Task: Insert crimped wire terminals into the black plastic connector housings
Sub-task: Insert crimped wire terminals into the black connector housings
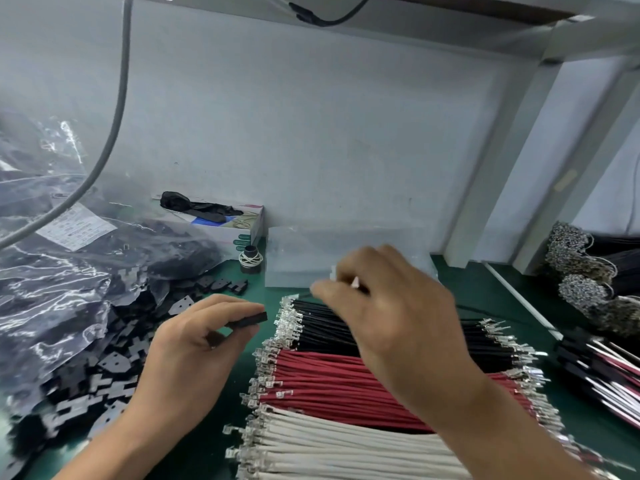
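Observation:
My left hand [194, 344] pinches a black plastic connector housing [247, 321] between thumb and fingers, just left of the wire rows. My right hand [391, 313] hovers over the black wires [325, 336], fingers curled; it is blurred and seems to pinch a thin black wire near its fingertips. Below the black wires lie rows of red wires [329, 379] and white wires [346, 448], all with silver crimped terminals [273, 355] at their left ends. Loose black housings [114, 368] are piled at the left.
Large clear bags of black parts [69, 271] fill the left side. A small open box [228, 220] and a black spool [250, 258] stand at the back. A clear plastic bag [311, 258] lies behind the wires. Finished harnesses [602, 372] and terminal bundles [588, 282] sit at the right.

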